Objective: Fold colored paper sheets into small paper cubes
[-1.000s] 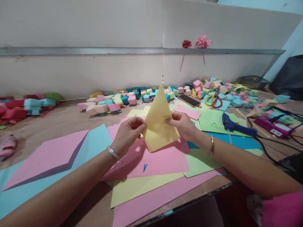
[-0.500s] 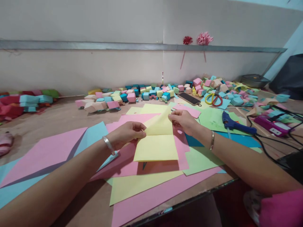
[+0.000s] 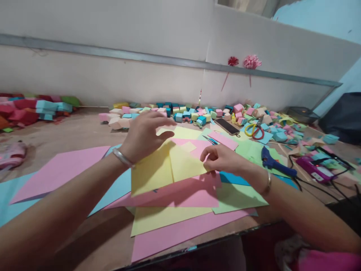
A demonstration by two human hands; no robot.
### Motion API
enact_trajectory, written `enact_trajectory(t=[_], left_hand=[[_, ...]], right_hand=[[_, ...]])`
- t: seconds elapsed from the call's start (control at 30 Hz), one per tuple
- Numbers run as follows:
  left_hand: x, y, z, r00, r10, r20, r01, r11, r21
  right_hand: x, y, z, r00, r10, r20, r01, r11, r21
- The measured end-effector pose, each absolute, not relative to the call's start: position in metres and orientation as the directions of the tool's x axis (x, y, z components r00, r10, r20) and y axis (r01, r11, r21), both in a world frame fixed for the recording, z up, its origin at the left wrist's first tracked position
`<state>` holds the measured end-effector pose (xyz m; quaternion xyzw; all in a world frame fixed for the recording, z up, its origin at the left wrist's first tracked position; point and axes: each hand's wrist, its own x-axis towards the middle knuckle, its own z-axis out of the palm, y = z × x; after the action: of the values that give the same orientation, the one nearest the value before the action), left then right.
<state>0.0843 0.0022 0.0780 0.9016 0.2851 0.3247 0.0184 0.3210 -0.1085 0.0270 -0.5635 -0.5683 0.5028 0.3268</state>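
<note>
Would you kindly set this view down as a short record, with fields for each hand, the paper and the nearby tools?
Left hand: open, thumb and fingers apart, over the far side of the yellow sheet; contact unclear
Right hand: thumb and fingers closed on the yellow sheet's right end
Yellow sheet: creased across, above a pink sheet
Tools on the right: blue glue gun; scissors with yellow and red handles
Along the wall: small coloured paper blocks

Left forearm (image 3: 76,192) is reaching in from 8 o'clock, left hand (image 3: 145,133) hovering with thumb (image 3: 166,135) and fingers (image 3: 162,121) parted, while right forearm (image 3: 307,214) is slanting in from 4 o'clock, right hand (image 3: 224,158) pinching with fingers curled.
</note>
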Motion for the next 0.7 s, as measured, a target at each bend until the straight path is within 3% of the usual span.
enact_trajectory(t=[0.07,0.13,0.2,0.27,0.37,0.43,0.5,0.53,0.6,0.63,0.7], left_hand=[[0.094,-0.015,0.073,0.585,0.354,0.729,0.521,-0.854,-0.003],[0.105,-0.038,0.059,0.629,0.169,0.758,0.432,-0.887,-0.161],[0.113,-0.061,0.039,0.760,0.070,0.646,0.269,-0.939,-0.215],[0.116,-0.077,0.019,0.877,0.061,0.476,0.200,-0.948,-0.248],[0.109,-0.084,-0.005,0.929,0.094,0.359,0.194,-0.947,-0.255],[0.098,-0.086,-0.013,0.912,0.095,0.399,0.197,-0.954,-0.224],[0.083,-0.091,-0.014,0.860,0.067,0.507,0.172,-0.971,-0.165],[0.075,-0.095,-0.013,0.823,0.053,0.565,0.153,-0.980,-0.130],[0.060,-0.106,-0.009,0.803,0.049,0.594,0.094,-0.995,-0.045],[0.054,-0.112,-0.008,0.806,0.055,0.589,0.067,-0.998,0.001],[0.043,-0.122,-0.006,0.834,0.093,0.544,0.041,-0.993,0.106]], right_hand=[[0.308,-0.122,0.017,0.143,0.982,-0.121,0.106,-0.137,-0.985],[0.295,-0.137,0.003,0.295,0.944,-0.149,-0.064,-0.136,-0.989],[0.283,-0.154,-0.010,0.300,0.931,-0.207,-0.171,-0.161,-0.972],[0.273,-0.173,-0.018,0.236,0.941,-0.243,-0.219,-0.192,-0.957],[0.264,-0.197,-0.019,0.072,0.941,-0.331,-0.240,-0.305,-0.922],[0.264,-0.207,-0.015,-0.016,0.955,-0.296,-0.080,-0.297,-0.952],[0.268,-0.209,-0.013,-0.065,0.995,-0.072,0.249,-0.054,-0.967],[0.271,-0.208,-0.012,-0.097,0.990,0.101,0.433,0.133,-0.892],[0.275,-0.201,-0.013,-0.227,0.892,0.390,0.702,0.428,-0.569],[0.276,-0.196,-0.014,-0.295,0.833,0.468,0.775,0.495,-0.392],[0.276,-0.186,-0.016,-0.423,0.772,0.475,0.822,0.547,-0.158]])
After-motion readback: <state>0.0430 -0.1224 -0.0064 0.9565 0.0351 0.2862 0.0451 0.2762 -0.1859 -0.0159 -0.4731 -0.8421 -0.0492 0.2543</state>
